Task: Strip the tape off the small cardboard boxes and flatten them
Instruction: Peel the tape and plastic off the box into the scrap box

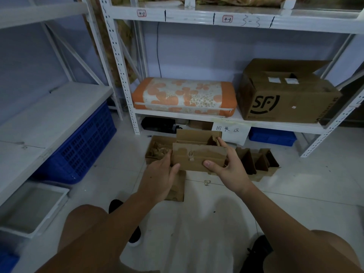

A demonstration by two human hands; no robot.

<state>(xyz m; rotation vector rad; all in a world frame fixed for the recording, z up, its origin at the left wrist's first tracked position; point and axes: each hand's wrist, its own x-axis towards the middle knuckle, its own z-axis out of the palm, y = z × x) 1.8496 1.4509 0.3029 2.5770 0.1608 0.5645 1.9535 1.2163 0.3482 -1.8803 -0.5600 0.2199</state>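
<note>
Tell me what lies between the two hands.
In the head view, a small brown cardboard box lies between them: the left hand grips its left end, the right hand its right end.

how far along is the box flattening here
Done: flattened cardboard lies on the floor below the hands. In hand: the left hand and right hand grip a small box, still in shape. Left: more small boxes stand unflattened to the right.
</note>
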